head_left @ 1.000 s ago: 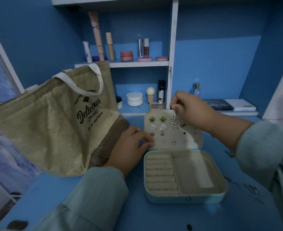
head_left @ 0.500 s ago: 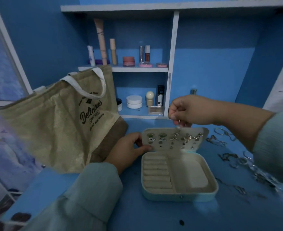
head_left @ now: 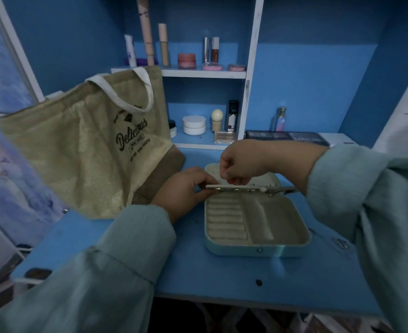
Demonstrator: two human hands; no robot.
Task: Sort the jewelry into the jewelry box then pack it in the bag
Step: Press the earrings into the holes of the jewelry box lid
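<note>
Head view showed the bag (head_left: 83,150) standing on the counter (head_left: 222,275) at left, apart from the open jewelry box (head_left: 255,227). The left hand (head_left: 183,191) pinched the left edge of the earring panel (head_left: 243,187). Upright a second ago with its studs facing the camera, the panel had tipped down to lie nearly level over the tray. The right hand (head_left: 242,164) had dropped with it, fingers curled at the panel's top edge; what they pinched could not be told. Judged from this, the earring stage was closing; the tray compartments looked unfilled, and packing had not begun.
</note>
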